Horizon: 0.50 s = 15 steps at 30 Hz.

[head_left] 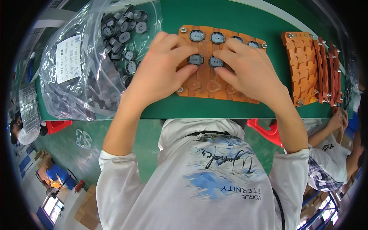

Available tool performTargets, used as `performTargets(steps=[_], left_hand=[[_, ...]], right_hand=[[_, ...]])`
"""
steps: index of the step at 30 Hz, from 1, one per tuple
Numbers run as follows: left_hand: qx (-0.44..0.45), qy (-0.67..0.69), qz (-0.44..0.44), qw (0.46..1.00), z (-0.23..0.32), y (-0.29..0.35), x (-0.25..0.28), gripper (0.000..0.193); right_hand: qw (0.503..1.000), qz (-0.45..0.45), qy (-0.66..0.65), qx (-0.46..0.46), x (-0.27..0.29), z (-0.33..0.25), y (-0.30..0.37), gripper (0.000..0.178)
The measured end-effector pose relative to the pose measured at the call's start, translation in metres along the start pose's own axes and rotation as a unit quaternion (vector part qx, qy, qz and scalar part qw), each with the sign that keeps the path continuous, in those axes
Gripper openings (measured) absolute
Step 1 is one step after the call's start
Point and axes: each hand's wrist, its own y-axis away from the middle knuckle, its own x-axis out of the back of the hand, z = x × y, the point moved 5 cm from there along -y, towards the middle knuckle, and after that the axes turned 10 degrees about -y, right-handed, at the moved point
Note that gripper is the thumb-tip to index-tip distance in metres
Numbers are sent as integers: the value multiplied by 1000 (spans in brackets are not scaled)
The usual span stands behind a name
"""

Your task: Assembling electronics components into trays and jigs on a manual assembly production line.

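Observation:
An orange fixture board [203, 73] with screws at its corners lies on the green tabletop in front of me. Several small round grey plastic parts sit in the recesses of its far row, one of them a grey part [197, 36] at the left end. My left hand [163, 67] pinches a grey plastic part [195, 59] between thumb and fingers at the middle row. Beside it, my right hand [249, 69] grips another grey plastic part [216, 62] the same way. Round recesses in the near row show bare; my right hand covers part of the board.
A clear plastic bag [73, 97] of loose grey parts [124, 37], with a white label [69, 59], lies at the left. More orange boards [303, 67] stand at the right. A co-worker's hands [338, 120] are at the table's right edge. Red stools show below the table.

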Motion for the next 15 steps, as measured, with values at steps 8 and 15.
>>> performTargets(steps=[8,15], left_hand=[[119,-134,-24,984,-43,45,53,39],[103,-176,-60,977,-43,45,41,36]], right_hand=[[999,32,1,39,-3,0,5,32],[996,39,-23,81,-3,6,2,29]])
